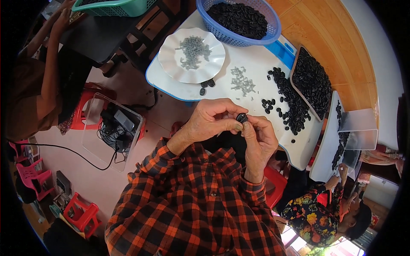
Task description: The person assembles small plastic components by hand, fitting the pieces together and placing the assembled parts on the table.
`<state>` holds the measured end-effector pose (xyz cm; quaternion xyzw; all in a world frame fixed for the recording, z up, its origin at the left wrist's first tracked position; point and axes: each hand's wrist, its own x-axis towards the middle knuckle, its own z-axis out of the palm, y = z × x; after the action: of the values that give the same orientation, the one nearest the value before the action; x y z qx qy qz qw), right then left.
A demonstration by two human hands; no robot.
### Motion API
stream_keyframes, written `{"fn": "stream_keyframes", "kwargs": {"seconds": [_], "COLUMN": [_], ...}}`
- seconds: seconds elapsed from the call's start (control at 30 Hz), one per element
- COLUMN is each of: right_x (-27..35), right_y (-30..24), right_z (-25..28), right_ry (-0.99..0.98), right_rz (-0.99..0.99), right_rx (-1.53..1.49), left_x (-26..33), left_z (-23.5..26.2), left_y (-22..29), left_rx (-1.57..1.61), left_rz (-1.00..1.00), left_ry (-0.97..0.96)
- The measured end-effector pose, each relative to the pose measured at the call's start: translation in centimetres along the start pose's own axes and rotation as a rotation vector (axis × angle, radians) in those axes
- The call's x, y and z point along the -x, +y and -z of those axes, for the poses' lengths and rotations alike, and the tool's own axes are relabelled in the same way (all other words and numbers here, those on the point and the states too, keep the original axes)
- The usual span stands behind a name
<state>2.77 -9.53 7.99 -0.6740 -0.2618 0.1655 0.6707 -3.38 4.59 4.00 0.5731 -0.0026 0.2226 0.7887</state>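
A small black oval plastic piece (242, 117) is pinched between my two hands, just off the near edge of the white table (260, 123). My left hand (215, 116) grips it with thumb and fingers from the left. From the right, the thumb and fingertips of my right hand (259, 135) press on its lower side. Whether a small clear part is also between the fingertips, I cannot make out. Beyond my hands lies a scatter of small clear pieces (242, 81). Loose black oval pieces (294, 102) spread over the table to the right, and a few black pieces (203, 91) lie by the plate.
A white scalloped plate (167, 64) holds more clear pieces. Behind it stands a blue basket (239, 39) of black pieces; a filled tray (294, 81) is at the right. Co-workers sit at left and lower right. A clear bin (92, 141) of cables stands on the floor.
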Motion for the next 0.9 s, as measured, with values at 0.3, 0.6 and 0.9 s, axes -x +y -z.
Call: {"fn": "stream_keyframes", "kwargs": {"seconds": [0.3, 0.6, 0.9], "right_x": [-0.1, -0.1, -0.2], "right_y": [0.0, 0.2, 0.7], "right_z": [0.5, 0.2, 0.7], "right_ry": [0.022, 0.043, 0.064], "right_rz": [-0.195, -0.266, -0.369], "right_rx": [-0.136, -0.198, -0.345], "left_x": [0.0, 0.3, 0.2], "left_z": [0.4, 0.8, 0.8], "left_y": [-0.1, -0.5, -0.9], "left_rx": [-0.099, -0.167, 0.008], "left_rz": [-0.032, -0.041, 0.043], "left_ry": [-0.033, -0.051, -0.114]}}
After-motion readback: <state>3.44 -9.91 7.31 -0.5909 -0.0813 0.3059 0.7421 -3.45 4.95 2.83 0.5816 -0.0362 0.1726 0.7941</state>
